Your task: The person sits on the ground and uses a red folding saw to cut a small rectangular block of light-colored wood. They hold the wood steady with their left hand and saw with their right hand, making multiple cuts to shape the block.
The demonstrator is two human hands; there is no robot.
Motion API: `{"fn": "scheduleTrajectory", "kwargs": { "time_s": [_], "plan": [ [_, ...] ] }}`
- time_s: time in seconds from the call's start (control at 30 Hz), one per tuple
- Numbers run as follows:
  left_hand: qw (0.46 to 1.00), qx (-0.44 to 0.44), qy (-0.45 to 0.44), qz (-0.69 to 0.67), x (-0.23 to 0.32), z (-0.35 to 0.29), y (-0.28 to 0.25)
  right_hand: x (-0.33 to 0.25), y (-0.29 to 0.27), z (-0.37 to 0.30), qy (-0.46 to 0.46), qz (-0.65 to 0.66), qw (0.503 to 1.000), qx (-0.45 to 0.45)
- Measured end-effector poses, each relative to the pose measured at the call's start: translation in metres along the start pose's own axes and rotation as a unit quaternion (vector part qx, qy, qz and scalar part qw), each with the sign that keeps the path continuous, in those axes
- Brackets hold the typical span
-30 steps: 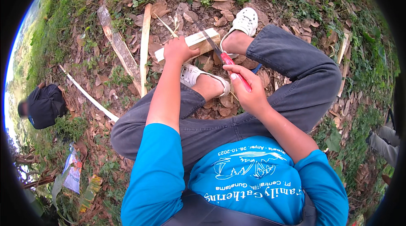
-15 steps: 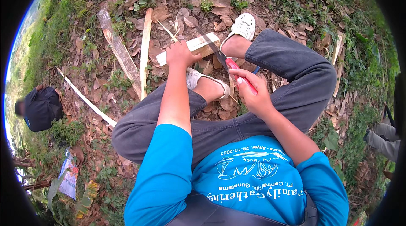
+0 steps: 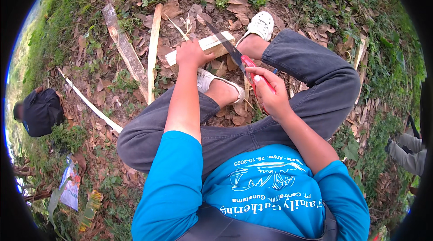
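A pale, squared block of wood (image 3: 208,44) lies across the ground between my feet. My left hand (image 3: 191,54) is closed over its left part, pressing from above. In my right hand (image 3: 273,95) is a hand saw (image 3: 231,50) with a dark blade and a red looped handle. The blade slants over the block's right part, its tip pointing away to the upper left. From this view I cannot tell whether its teeth touch the wood. Thin pale slivers (image 3: 177,29) stick out just beyond my left hand.
My white shoes (image 3: 261,26) flank the block. Left of it lie a bark-edged plank (image 3: 122,47), a pale strip (image 3: 154,51) and a thin curved strip (image 3: 90,103). Dry leaves and weeds cover the ground. At far left is a person in dark clothing (image 3: 43,112); another's grey-clad leg (image 3: 406,153) shows far right.
My right hand and the saw have shifted slightly away from me, and the red handle's loop shows more. My left hand stays on the block.
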State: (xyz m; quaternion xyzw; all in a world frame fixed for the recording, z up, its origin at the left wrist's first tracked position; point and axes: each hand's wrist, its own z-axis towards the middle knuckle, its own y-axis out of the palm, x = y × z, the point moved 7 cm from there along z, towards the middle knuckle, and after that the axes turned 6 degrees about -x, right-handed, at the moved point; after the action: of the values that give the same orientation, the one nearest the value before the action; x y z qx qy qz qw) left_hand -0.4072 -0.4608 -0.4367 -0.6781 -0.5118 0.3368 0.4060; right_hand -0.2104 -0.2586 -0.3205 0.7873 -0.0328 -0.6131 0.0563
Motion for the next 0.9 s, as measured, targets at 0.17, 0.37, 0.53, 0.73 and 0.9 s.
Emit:
{"fn": "scheduleTrajectory", "kwargs": {
  "time_s": [0.17,0.37,0.53,0.73,0.9],
  "plan": [
    [1.0,-0.006,0.002,-0.005,0.001,0.001,0.002,0.001,-0.003,-0.005,0.018,0.0,0.999,0.029],
    [1.0,0.009,0.0,0.007,0.003,0.001,-0.001,0.008,-0.003,-0.006,0.003,0.007,1.0,0.017],
    [1.0,0.018,-0.003,0.011,0.003,0.001,0.0,0.011,-0.006,-0.005,0.005,0.018,1.0,0.011],
    [0.999,0.034,-0.001,0.011,0.002,0.002,0.001,0.005,-0.007,-0.002,0.008,0.011,1.0,0.022],
    [1.0,0.027,0.005,0.003,0.003,0.003,0.001,0.013,-0.007,-0.008,0.003,0.03,0.999,0.033]
  ]
}}
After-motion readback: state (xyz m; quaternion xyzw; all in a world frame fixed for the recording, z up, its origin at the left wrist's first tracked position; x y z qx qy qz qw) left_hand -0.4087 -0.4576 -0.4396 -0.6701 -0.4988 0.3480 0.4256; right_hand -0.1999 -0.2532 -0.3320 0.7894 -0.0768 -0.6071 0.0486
